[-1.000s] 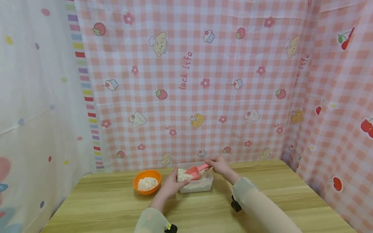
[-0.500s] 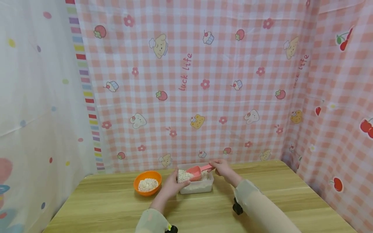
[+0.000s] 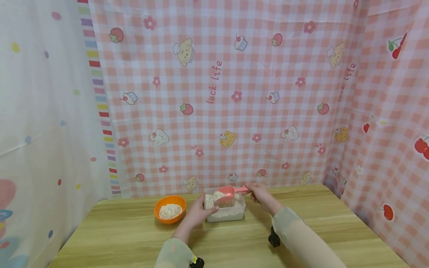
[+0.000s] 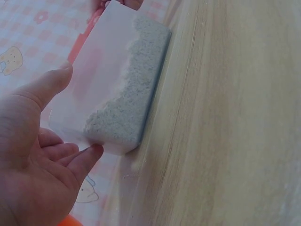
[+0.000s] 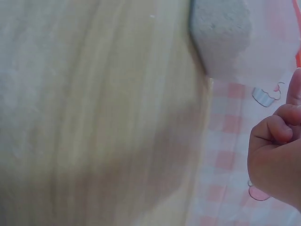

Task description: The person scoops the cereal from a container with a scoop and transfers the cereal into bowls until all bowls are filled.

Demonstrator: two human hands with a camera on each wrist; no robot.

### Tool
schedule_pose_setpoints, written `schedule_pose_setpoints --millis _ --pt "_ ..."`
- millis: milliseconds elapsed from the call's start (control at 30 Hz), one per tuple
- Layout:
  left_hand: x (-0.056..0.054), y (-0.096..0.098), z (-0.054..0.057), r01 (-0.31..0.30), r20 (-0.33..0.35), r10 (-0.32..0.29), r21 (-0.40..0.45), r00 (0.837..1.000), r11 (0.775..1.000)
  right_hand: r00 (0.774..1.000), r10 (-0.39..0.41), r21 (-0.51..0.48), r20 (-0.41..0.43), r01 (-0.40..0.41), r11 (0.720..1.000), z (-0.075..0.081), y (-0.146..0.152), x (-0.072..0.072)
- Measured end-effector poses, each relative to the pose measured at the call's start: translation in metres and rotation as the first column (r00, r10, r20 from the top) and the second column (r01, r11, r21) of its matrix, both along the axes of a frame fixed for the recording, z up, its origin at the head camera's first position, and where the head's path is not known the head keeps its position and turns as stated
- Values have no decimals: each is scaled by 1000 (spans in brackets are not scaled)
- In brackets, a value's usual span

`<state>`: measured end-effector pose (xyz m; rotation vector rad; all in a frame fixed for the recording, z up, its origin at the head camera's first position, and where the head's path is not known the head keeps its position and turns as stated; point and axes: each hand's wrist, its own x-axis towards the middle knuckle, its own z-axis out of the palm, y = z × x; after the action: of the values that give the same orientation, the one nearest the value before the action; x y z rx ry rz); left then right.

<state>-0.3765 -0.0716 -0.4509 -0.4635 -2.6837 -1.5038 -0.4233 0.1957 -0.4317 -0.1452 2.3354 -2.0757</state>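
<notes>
From my head feed, the translucent container (image 3: 225,215) sits upright on the desk (image 3: 228,245), near the cloth (image 3: 214,93) behind. Pale flakes (image 3: 208,202) fill part of it; the level shows only as a smudged line through the cloudy wall.

The left hand (image 3: 195,214) grips the container's left end, thumb and fingers spread just wide enough to span the corner. Its wrist feed gives me the thumb by the rim and a fingertip against the end wall; the other fingers are partly hidden behind, so I can't tell how many of them touch.

The right hand (image 3: 262,198) is closed in a pinch on the handle of the pink scoop (image 3: 228,192), covering the handle's end. The scoop's head is inside the container, at the flakes; its lower part is lost to me, and I can't tell how much it carries. On the left wrist feed I get the scoop mostly as a pink blur through the wall. The right wrist feed cuts off both hand and container, with just a red-pink sliver at the edge.

To the left, apart from the container, stands the orange bowl (image 3: 157,213) with more flakes, its floor buried under them. Both sleeves (image 3: 174,253) run out of frame.
</notes>
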Motion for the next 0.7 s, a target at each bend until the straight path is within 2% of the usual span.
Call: schedule_pose_setpoints --millis 367,700 --pt "0 0 2 -6 -2 6 12 1000 1000 1000 -13 -60 21 14 998 20 3 -3" --pt "-1 0 1 10 -8 -10 23 1000 1000 999 -31 -52 21 32 998 25 3 -2"
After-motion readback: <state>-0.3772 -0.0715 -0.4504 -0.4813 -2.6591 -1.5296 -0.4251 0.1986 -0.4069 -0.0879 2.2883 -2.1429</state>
